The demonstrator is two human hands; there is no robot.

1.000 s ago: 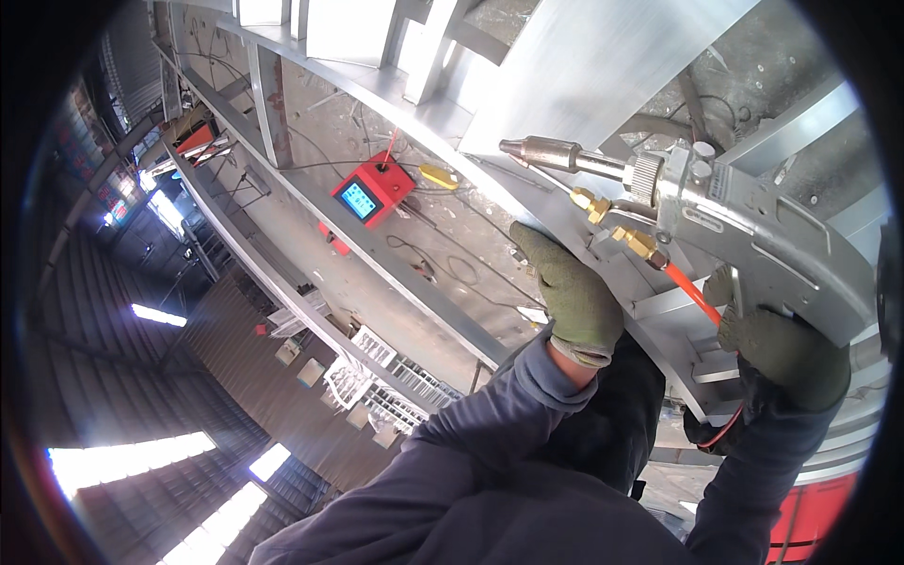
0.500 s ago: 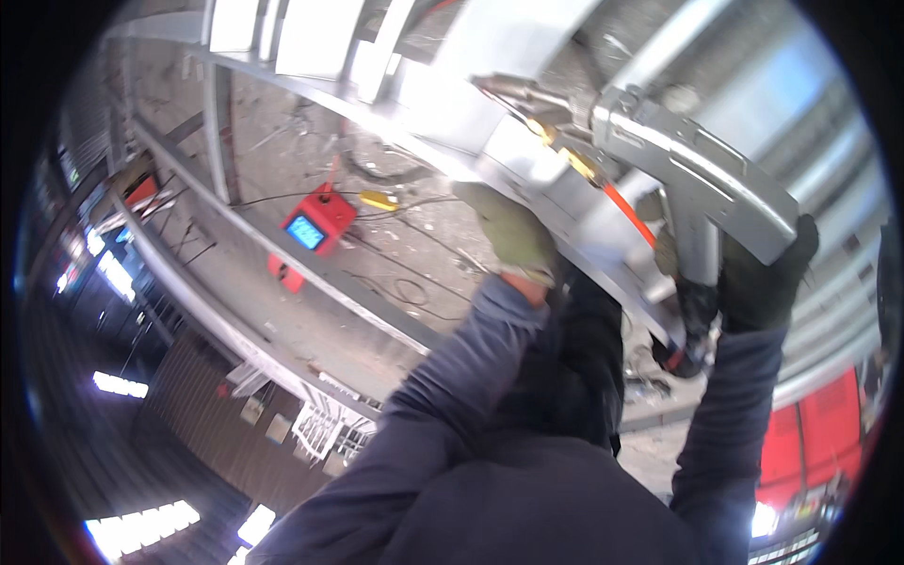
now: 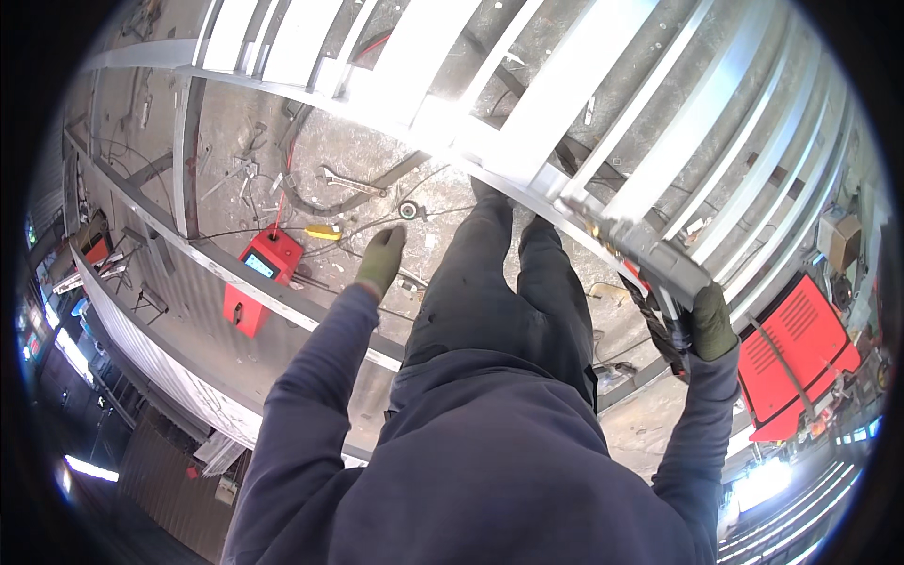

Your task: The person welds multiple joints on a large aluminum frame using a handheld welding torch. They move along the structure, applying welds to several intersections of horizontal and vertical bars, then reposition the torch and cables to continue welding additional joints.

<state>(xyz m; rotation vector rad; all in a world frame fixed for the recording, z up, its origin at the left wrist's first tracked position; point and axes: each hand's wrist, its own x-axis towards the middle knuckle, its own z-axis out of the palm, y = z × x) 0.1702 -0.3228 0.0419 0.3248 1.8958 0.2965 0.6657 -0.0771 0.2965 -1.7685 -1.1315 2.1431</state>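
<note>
My right hand [image 3: 713, 323], in an olive glove, is wrapped around the rear of a grey pistol-shaped welding gun [image 3: 662, 264]. The gun's nozzle points up and left, over the edge of a frame of silvery metal bars [image 3: 565, 94]. A dark cable sleeve [image 3: 656, 325] hangs below its grip. Off to the left, my left hand [image 3: 381, 262], also gloved, is held out above the floor with its fingers stretched and nothing in it. Near it on the floor lie a yellow oblong object [image 3: 323, 232] and a small round dark part [image 3: 408, 209].
A red machine with a lit display [image 3: 268, 259] stands left, by a metal rail [image 3: 221, 273]. A wrench [image 3: 353, 182], hoses and cables lie on the floor. At right are a large red slotted cabinet [image 3: 796, 353] and a cardboard box [image 3: 838, 235]. My legs stand against the frame's edge.
My left hand has come off the frame's edge and swung left. The welding gun has drawn back and down toward my right side, still in my right hand. The view has shifted too.
</note>
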